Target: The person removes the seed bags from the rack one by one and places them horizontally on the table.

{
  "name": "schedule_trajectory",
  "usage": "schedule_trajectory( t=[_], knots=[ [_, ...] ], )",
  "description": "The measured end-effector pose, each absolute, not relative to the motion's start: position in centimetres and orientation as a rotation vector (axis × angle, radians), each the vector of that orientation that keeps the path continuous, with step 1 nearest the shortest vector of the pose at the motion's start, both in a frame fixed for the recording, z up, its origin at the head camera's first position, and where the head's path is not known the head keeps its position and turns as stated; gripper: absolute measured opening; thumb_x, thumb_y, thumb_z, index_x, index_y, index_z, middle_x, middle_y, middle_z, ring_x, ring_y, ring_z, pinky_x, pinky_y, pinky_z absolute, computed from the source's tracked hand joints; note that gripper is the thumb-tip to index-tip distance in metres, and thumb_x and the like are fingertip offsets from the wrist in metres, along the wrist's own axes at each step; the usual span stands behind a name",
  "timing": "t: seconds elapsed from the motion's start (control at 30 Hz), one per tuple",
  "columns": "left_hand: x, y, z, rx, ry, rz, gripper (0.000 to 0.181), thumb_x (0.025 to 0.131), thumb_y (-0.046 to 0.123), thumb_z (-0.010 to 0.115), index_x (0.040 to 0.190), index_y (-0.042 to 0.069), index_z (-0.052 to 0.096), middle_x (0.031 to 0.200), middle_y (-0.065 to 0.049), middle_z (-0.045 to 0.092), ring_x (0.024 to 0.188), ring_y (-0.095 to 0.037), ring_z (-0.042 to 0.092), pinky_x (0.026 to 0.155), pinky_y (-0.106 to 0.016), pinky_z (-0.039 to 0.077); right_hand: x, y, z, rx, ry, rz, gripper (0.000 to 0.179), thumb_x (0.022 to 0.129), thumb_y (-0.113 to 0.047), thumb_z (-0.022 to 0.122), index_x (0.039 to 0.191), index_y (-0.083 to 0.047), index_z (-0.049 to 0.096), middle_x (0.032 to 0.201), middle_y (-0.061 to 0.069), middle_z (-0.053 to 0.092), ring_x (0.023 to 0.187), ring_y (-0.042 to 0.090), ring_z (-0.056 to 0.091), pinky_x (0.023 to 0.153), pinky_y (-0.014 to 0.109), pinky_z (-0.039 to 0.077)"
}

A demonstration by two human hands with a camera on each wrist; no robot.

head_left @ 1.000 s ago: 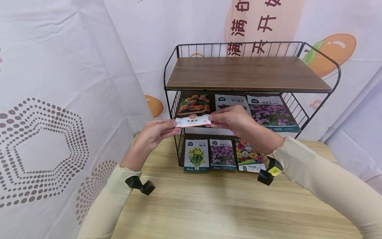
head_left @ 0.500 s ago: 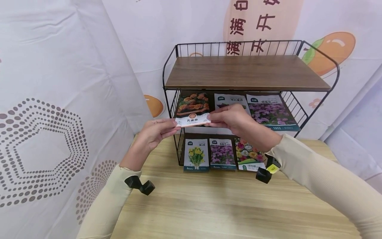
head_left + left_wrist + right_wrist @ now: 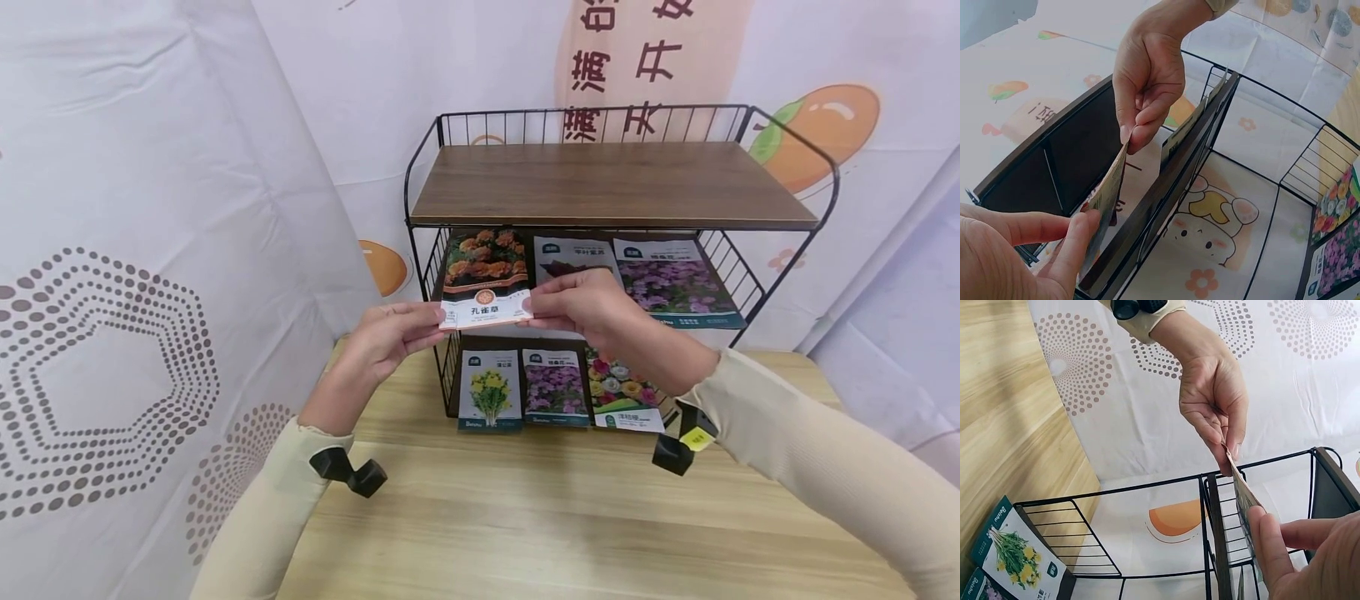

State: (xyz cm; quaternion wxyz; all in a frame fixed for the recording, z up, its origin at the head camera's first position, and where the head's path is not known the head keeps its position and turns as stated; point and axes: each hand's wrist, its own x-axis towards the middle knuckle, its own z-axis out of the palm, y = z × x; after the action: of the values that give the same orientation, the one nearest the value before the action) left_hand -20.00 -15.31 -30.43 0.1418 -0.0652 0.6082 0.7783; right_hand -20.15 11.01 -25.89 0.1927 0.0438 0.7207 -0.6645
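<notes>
- Nearest the viewer, a pale wood-grain tabletop (image 3: 525, 517) spreads below two forearms in cream sleeves (image 3: 255, 517), which reach forward and converge.
- The person's left hand (image 3: 397, 333) has thumb and fingers brought together, pinching the near left corner of a flat, glossy seed packet printed with orange flowers on black, with a white band and round orange seal (image 3: 486, 279).
- The person's right hand (image 3: 581, 300) is likewise clamped by thumb and fingertips on the near right corner. Neither hand is nearer: the packet lies directly between them, touching both.
- The packet's long axis seems to run front to back, away from the person, white band closest and orange flowers farthest (its far end reaches under the top board, and whether that end rests on anything cannot be told).
- Seen from the right wrist, the packet slants beside the dark brown middle board (image 3: 1219, 537), close to its front edge.
- Below, three upright-printed packets stand in a row: yellow-flowered (image 3: 490, 390), purple-flowered (image 3: 557, 386) and multicoloured-flowered (image 3: 626, 392).
- To the packet's right on the middle level, partly behind the right hand, is a white packet with a dark purple leaf (image 3: 573, 250); beyond it lies a larger-looking purple-flowered packet (image 3: 678, 287).
- Above is the brown wooden top board (image 3: 611, 183), black wire rails around it; farthest back hangs white printed cloth (image 3: 465, 50).
</notes>
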Motion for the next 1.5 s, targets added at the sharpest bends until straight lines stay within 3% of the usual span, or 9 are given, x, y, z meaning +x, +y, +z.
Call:
schedule_trajectory(
  t=[0.27,0.5,0.8,1.07,1.27,1.5],
  knots=[
    [-19.2,-15.5,-30.7,-0.153,1.791,2.165,0.046,0.097,-0.008,0.059,0.141,-0.016,0.047,0.112,-0.015,0.064,0.081,-0.01,0.073,0.079,-0.018,0.065,-18.8,11.3,-26.2,0.079,2.078,-1.843,0.033,0.096,-0.002,0.069,0.125,0.009,0.061,0.113,0.018,0.067,0.08,0.011,0.076,0.084,0.024,0.065],
    [-18.4,-15.9,-31.4,-0.136,1.803,2.104,0.041,0.096,-0.008,0.061,0.134,-0.017,0.052,0.1,-0.01,0.068,0.08,-0.012,0.074,0.078,-0.019,0.065,-17.4,11.2,-26.9,0.027,2.122,-1.824,0.032,0.095,-0.006,0.071,0.122,0.009,0.063,0.12,0.023,0.065,0.083,0.012,0.075,0.084,0.024,0.065],
    [-18.1,-16.5,-32.5,-0.119,1.81,2.033,0.028,0.094,-0.008,0.063,0.121,-0.012,0.059,0.09,-0.008,0.072,0.076,-0.013,0.074,0.075,-0.02,0.066,-16.0,11.0,-28.6,-0.026,2.151,-1.866,0.027,0.092,-0.004,0.073,0.115,0.009,0.064,0.113,0.023,0.073,0.081,0.015,0.076,0.08,0.028,0.067],
    [-17.7,-16.9,-33.4,-0.066,1.804,2.022,0.027,0.093,-0.007,0.064,0.119,-0.011,0.061,0.091,-0.007,0.073,0.08,-0.013,0.073,0.074,-0.019,0.065,-15.2,11.0,-29.8,-0.073,2.17,-1.877,0.023,0.094,-0.005,0.072,0.111,0.009,0.065,0.109,0.021,0.076,0.084,0.016,0.076,0.077,0.028,0.067],
    [-17.6,-17.2,-34.1,-0.061,1.808,2.017,0.016,0.092,-0.007,0.065,0.108,-0.004,0.067,0.092,-0.008,0.073,0.08,-0.013,0.073,0.075,-0.02,0.066,-14.9,11.0,-30.7,-0.087,2.183,-1.892,0.02,0.093,-0.002,0.071,0.108,0.01,0.065,0.107,0.021,0.076,0.086,0.017,0.075,0.079,0.03,0.068],
    [-17.5,-17.6,-35.3,-0.024,1.822,1.983,0.012,0.091,-0.004,0.067,0.103,-0.001,0.069,0.094,-0.008,0.073,0.083,-0.014,0.073,0.077,-0.022,0.066,-14.7,10.9,-32.3,-0.048,2.175,-1.887,0.019,0.093,-0.002,0.072,0.107,0.009,0.066,0.105,0.022,0.077,0.078,0.016,0.075,0.073,0.029,0.068]
  ],
)
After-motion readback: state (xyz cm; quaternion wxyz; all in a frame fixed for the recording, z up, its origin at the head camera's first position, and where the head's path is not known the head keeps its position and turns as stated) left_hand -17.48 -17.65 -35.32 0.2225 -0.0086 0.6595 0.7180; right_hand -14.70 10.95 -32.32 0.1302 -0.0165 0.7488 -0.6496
